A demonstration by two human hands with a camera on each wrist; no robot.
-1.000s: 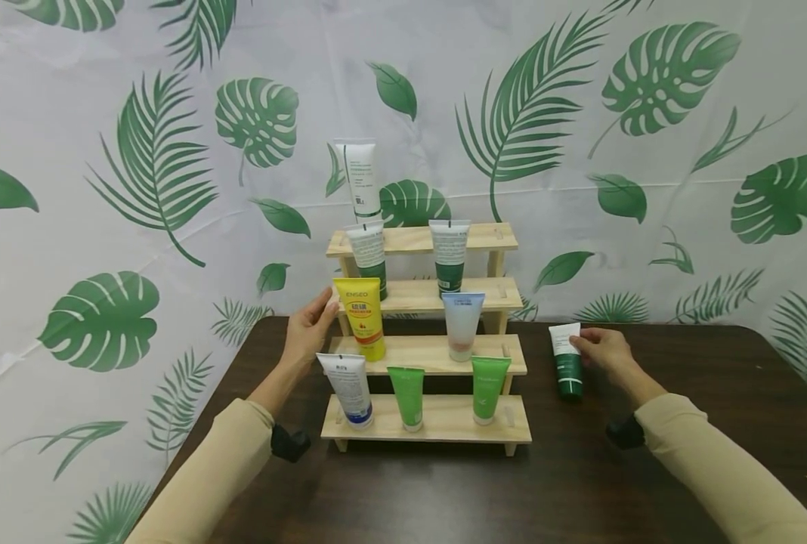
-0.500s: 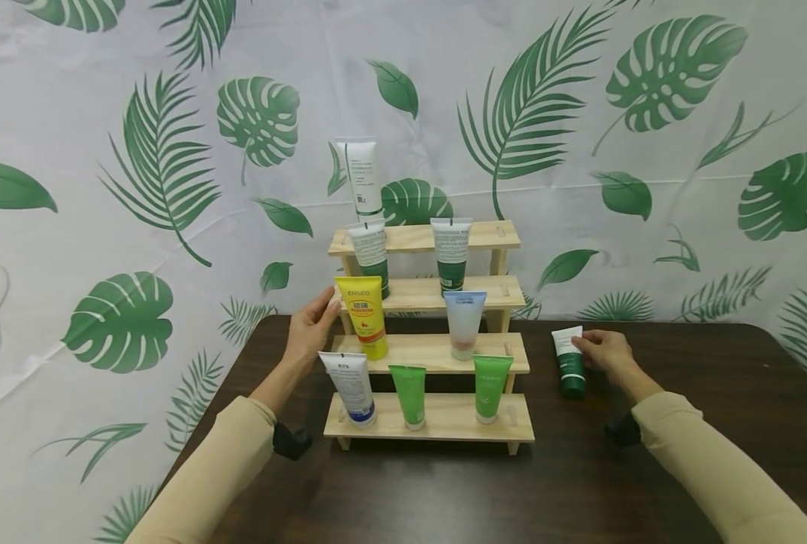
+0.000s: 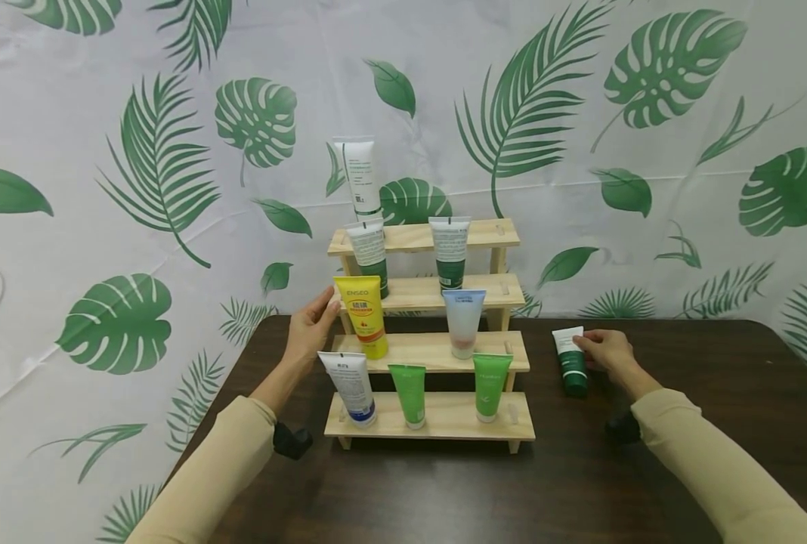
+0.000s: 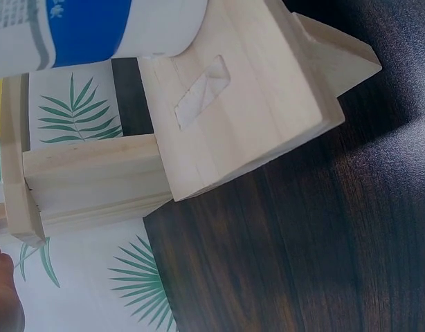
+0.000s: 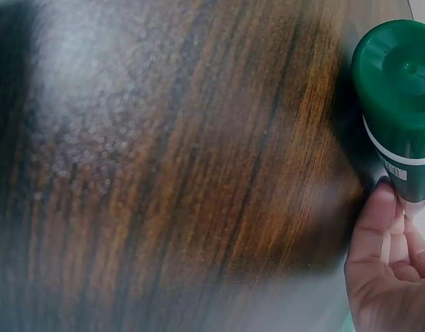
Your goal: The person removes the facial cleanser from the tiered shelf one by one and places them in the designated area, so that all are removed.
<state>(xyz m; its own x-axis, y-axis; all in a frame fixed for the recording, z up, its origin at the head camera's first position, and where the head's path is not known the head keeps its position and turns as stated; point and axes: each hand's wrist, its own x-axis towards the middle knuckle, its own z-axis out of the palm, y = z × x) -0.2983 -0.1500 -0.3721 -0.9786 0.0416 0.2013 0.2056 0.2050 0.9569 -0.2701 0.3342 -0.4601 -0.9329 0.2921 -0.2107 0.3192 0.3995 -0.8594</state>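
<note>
My right hand [image 3: 607, 355] pinches the white upper end of a white-and-green squeeze tube [image 3: 572, 366] to the right of the rack. In the right wrist view its green cap [image 5: 399, 76] faces the camera, with the fingers [image 5: 373, 221] at its other end. My left hand [image 3: 307, 326] is at the left side of a wooden tiered rack [image 3: 437, 431], its fingertips by the third shelf's edge, close to a yellow tube [image 3: 361, 317]. Whether they touch the rack is hard to see. Only a sliver of that hand [image 4: 3, 297] shows in the left wrist view.
Tubes stand on each shelf: a tall white one [image 3: 360, 177] on top, white-and-green ones [image 3: 450, 253] below, a pale blue one [image 3: 464, 325], then a white-and-blue one [image 3: 350, 385] and green ones [image 3: 410, 397]. Behind the dark table [image 3: 431, 499] hangs a leaf-print cloth [image 3: 403, 45].
The tube in my right hand has tilted slightly, its cap shifting a little to the right. My left hand and the tubes on the rack stay in place.
</note>
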